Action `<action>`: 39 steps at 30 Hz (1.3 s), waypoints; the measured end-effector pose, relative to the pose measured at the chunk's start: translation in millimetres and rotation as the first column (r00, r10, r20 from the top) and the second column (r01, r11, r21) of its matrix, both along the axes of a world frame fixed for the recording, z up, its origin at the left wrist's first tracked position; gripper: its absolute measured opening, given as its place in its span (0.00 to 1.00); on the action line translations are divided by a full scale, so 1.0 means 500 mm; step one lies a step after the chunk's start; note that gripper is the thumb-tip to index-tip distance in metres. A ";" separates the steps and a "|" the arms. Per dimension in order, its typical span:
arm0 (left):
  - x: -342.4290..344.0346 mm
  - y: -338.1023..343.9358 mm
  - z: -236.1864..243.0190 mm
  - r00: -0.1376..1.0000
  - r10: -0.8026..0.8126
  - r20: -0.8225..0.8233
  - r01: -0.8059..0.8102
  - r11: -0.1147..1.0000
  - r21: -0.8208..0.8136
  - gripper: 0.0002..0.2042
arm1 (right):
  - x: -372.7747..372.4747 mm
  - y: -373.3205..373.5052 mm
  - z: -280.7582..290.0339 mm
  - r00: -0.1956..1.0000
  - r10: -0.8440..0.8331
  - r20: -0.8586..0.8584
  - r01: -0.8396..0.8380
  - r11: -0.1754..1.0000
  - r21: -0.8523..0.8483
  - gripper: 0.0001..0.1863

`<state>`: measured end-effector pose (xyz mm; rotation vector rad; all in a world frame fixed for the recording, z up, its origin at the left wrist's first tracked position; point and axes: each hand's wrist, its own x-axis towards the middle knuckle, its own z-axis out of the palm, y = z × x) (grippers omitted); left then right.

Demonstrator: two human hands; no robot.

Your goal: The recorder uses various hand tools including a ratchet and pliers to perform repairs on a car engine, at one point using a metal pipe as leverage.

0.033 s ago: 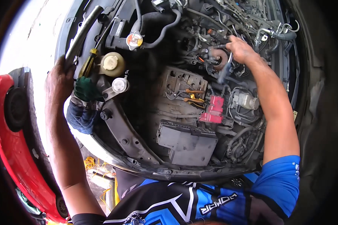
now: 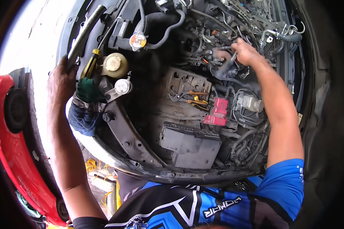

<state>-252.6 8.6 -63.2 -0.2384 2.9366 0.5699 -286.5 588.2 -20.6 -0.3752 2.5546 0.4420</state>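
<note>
My left hand (image 2: 63, 76) grips the lower end of a long metal tube (image 2: 85, 32) at the left side of the engine bay. Beside it lie a yellow-black screwdriver (image 2: 91, 65) and a dark green cloth or glove (image 2: 87, 91), near a cream reservoir (image 2: 114, 64). My right hand (image 2: 246, 51) is closed around a metal tool (image 2: 233, 57) among the hoses at upper right; its lower end is blurred and hard to make out.
Pliers with orange and yellow handles (image 2: 195, 100) rest on a metal tray (image 2: 174, 76), near a red cover (image 2: 216, 114) and a black box (image 2: 189, 145). A blue cloth (image 2: 80, 118) hangs over the front corner. A red car (image 2: 19, 160) stands at left.
My right hand has shifted slightly downward, and the lower end of its tool has swung a little to the left and up. My left hand is almost unmoved.
</note>
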 end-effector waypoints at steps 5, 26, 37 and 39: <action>-0.001 0.004 -0.028 1.000 -0.019 -0.020 0.018 0.996 -0.090 0.26 | 0.009 0.011 -0.024 0.953 -0.296 -0.072 0.269 0.929 -0.253 0.11; 0.095 0.169 0.042 0.872 -0.213 -0.442 0.337 0.914 0.226 0.19 | 0.000 0.047 -0.035 0.951 -0.285 -0.120 0.242 0.927 -0.285 0.16; 0.041 0.570 0.059 0.761 -0.568 -0.313 0.648 0.685 0.332 0.24 | 0.035 0.017 -0.073 0.838 -0.484 -0.253 0.376 0.847 -0.375 0.17; 0.017 0.649 0.058 0.761 -0.608 -0.227 0.649 0.703 0.292 0.28 | 0.043 0.053 -0.076 0.937 -0.254 -0.238 0.163 0.925 -0.345 0.23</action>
